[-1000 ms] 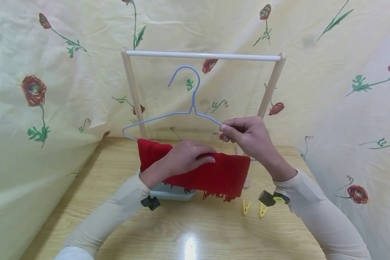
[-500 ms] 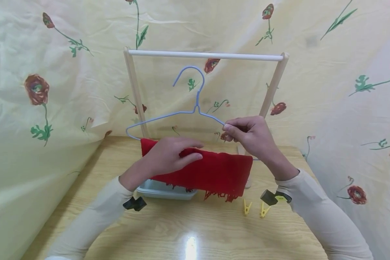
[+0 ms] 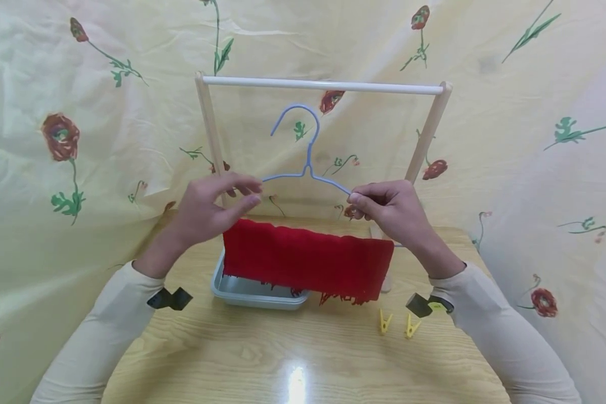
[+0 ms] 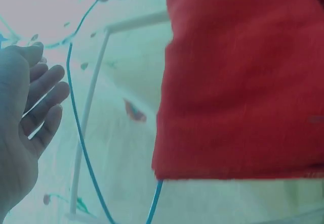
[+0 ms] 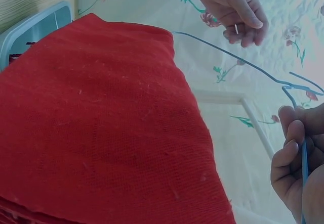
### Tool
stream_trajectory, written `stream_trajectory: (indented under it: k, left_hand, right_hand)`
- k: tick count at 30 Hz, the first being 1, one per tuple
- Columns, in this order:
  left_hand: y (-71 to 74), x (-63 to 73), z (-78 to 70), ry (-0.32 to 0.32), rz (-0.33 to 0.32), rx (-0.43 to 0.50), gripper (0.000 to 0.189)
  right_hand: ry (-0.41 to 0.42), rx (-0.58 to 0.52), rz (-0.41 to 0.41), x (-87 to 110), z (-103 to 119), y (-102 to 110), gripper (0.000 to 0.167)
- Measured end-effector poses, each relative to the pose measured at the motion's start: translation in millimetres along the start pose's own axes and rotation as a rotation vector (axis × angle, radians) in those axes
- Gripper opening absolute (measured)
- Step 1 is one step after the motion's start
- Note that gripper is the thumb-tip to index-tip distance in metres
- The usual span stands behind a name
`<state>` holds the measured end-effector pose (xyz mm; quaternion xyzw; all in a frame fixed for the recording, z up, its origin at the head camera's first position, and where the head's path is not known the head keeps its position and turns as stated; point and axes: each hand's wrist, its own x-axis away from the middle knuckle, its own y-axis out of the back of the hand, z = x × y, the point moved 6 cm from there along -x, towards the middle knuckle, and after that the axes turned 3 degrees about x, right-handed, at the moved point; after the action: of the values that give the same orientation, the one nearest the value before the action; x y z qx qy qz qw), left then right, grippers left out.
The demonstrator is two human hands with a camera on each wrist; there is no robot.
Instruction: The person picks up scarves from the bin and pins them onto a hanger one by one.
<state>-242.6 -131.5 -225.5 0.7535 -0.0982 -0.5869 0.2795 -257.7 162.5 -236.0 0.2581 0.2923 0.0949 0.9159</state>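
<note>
Below the white rail (image 3: 323, 85) of a wooden garment rack (image 3: 421, 140), a blue wire hanger (image 3: 310, 154) is standing hook upward, apart from any support but a hand. A red fringed scarf (image 3: 308, 255) is lying folded over its lower bar, partly hiding a pale blue plastic tray (image 3: 262, 303) on the wood-grain table (image 3: 232, 359). The right hand (image 3: 391, 210) is pinching one sloping shoulder of the wire between thumb and fingers, and is apparently bearing the whole load; the left hand (image 3: 202, 207) is hovering near the other shoulder, fingers loosely spread, grasping nothing.

The scarf's top edge is dipping toward the right-hand side, so the load is probably calling for a slight turn of that wrist to level the bar; smooth wire is likely giving tilted cloth little to cling to. Bare wire is showing beyond both ends of the scarf, a good sign that the fold is sitting between the bends without bunching. A light second pinch at the free shoulder, touching wire and not cloth, would be sharing the weight well. A pair of yellow clothespins (image 3: 384, 327) is lying nearby, untouched.
</note>
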Motion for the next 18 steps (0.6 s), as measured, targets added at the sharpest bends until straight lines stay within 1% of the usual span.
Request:
stream_trajectory:
  k: [2,4,6,9,14,16,18]
  left_hand:
    - [6.7,0.0,6.8,0.011,-0.021,0.016,0.024]
    - [10.8,0.6,13.6,0.038,-0.029,0.029,0.028]
    - [12.3,1.4,19.8,0.078,-0.019,0.034,0.032]
    - [12.1,3.5,28.4,0.160,0.012,0.049,0.033]
    - [9.5,7.0,38.8,0.303,0.061,0.115,0.029]
    - [7.6,8.0,41.6,0.349,0.086,0.138,0.028]
    - [5.3,7.9,43.1,0.380,0.112,0.151,0.027]
  right_hand:
    - [0.003,0.000,0.003,0.0,-1,-1,0.014]
    - [0.007,0.002,0.008,0.4,-1,-2,0.013]
    - [0.009,-0.002,0.015,1.1,-1,-3,0.013]
    - [0.016,-0.011,0.024,1.9,0,-5,0.012]
    - [0.031,-0.016,0.024,1.8,2,-8,0.011]
    - [0.036,-0.020,0.023,1.5,2,-9,0.011]
    - [0.039,-0.021,0.023,1.2,2,-9,0.010]
